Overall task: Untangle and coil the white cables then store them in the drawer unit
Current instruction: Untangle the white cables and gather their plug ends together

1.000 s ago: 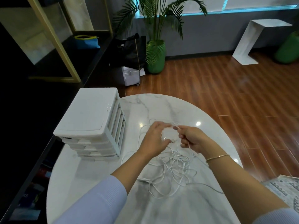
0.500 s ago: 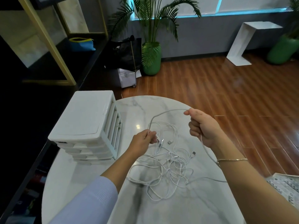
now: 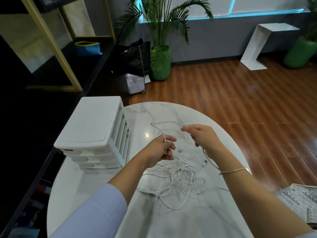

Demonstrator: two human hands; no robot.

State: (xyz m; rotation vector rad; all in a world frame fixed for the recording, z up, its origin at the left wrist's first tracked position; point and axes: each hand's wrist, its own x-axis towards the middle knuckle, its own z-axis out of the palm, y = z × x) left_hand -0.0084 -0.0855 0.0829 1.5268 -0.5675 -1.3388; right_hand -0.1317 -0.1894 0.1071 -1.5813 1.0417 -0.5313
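Right hand [image 3: 204, 138] lowered; grip unclear

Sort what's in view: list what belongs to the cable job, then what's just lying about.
Job: white cables, drawer unit, marble table, left hand, right hand.

Lying about: potted palm, black bag, blue pouch, white side table.

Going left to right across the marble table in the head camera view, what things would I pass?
White drawer unit → left hand, pinching a cable → the cable's loose plug → right hand, holding the same cable. The tangled white cables lie below both hands.
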